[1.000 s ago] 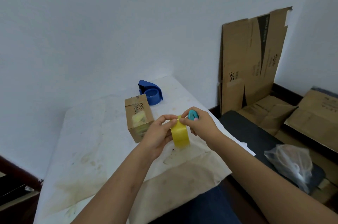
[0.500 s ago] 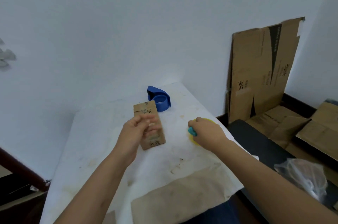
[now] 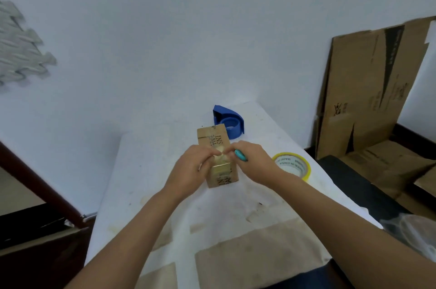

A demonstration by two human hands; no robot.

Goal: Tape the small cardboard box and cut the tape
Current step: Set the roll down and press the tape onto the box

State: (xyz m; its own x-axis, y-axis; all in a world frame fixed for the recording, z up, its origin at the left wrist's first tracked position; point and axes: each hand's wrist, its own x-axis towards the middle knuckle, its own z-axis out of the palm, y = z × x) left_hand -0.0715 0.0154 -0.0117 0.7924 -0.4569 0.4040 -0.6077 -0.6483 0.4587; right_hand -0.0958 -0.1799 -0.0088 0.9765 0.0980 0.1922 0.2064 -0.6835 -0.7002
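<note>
Cardboard box, small, brown with black print, lies lengthwise on the white table near the middle, long side running away from the person. A shiny strip of yellowish tape runs over its top and down the near end face. Left hand is on the box's left side, fingers curled and pressed together at the top face, fingertips meeting those of the right hand. Right hand is at the box's right side, thumb and forefinger pinched down on the tape at the top, other fingers folded around a small teal cutter that pokes out toward the box. Whether the cutter touches the tape, cannot tell. Yellow tape roll lies flat on the table just right of the right hand, apart from the box. Blue tape dispenser sits behind the box by the wall, close to its far end. Flattened cardboard sheets lean on the wall at far right, more lying on the floor below. Clear plastic bag at lower right edge.
</note>
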